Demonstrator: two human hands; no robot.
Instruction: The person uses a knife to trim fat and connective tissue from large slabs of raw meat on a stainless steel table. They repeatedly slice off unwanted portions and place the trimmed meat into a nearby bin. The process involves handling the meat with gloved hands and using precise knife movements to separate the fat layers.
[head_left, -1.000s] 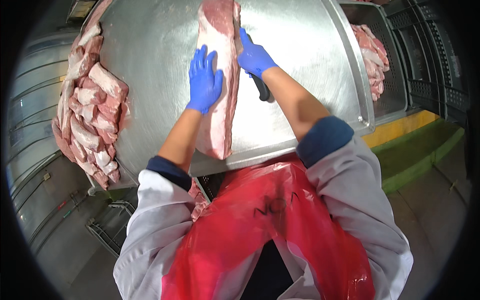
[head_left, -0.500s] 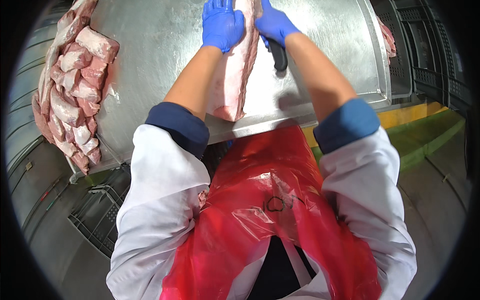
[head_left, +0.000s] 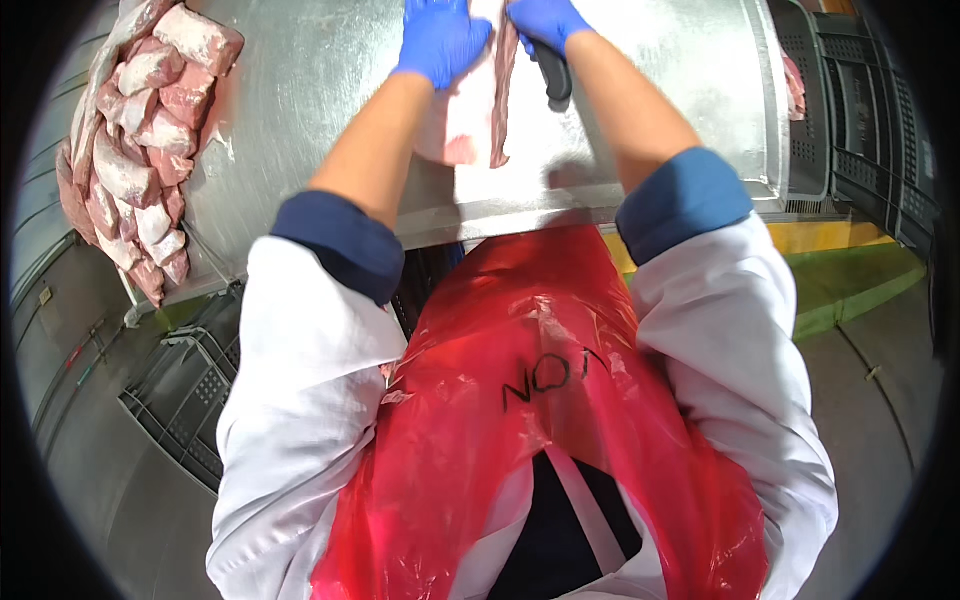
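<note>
Many meat pieces [head_left: 140,140] lie cut, while one long slab [head_left: 453,118] (how far cut, unclear) remains beneath the flattened left hand [head_left: 440,42], the right hand [head_left: 550,22] gripping a knife [head_left: 553,74].

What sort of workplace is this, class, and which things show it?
Probably a meat-cutting room: raw pink meat chunks heaped on a shiny metal table, and a blue-gloved right hand gripping a curved black tool handle.

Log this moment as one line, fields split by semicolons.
left-hand grip: on long meat slab; right-hand grip: closed around black-handled knife; metal table: meat pieces piled at left
</note>
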